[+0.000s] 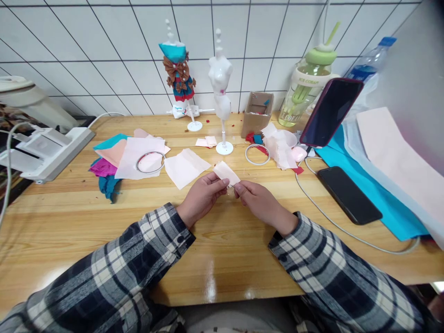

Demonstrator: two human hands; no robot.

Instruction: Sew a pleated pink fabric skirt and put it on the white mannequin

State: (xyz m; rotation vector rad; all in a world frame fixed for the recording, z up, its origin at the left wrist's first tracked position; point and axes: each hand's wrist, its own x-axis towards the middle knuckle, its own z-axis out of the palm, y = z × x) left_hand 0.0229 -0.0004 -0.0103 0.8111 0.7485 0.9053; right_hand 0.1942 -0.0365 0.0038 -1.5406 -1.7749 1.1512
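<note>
A small pale pink piece of crepe paper [226,172] is held up between both hands over the middle of the table. My left hand [204,193] pinches its lower left side, thumb on top. Closed on its right lower corner are the thumb and forefinger of my right hand [258,200]. A larger pale pink sheet [186,167] lies flat just left of the hands. Beyond them stands a bare white mini mannequin [220,76] on a round base, with a few small pink pieces [206,142] beside it.
A dressed mannequin [178,69] and a cardboard box [257,113] stand along the tiled wall. Coloured paper [107,155] and a ring [138,163] lie left. Rightward are another ring [257,163], a propped phone [331,111], a flat phone [349,194], a cable and a green-lidded bottle [307,85].
</note>
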